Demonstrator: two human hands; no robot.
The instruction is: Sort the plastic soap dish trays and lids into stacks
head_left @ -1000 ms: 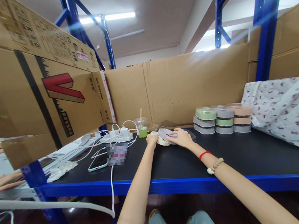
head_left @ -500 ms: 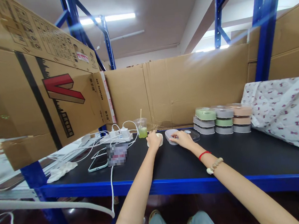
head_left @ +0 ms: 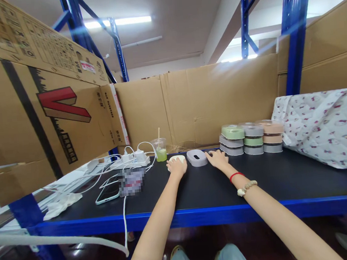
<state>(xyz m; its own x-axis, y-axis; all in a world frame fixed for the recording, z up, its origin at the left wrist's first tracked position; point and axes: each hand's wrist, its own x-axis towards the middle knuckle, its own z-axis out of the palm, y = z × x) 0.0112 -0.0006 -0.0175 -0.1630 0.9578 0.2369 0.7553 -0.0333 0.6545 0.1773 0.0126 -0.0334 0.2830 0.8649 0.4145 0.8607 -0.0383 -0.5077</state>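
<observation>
My left hand lies over a small white oval piece near the back of the black tabletop, its fingers bent across the right part. Just right of it sits a rounded grey box with a dark oval slot in its top; neither hand touches it. Beyond the box, my right hand is low over the tabletop with fingers spread and thumb toward the box. Whatever lies beneath that palm is hidden; the clear lid seen there earlier cannot be made out.
Three stacks of green, grey and peach boxes stand at back right, beside a patterned white cloth. A drink cup, power strip, cables and phone lie left. Cardboard walls the back.
My right hand has let go of the grey box and moved right, over where the clear lid lay. My left hand stays on the white piece. The view has shifted slightly.
</observation>
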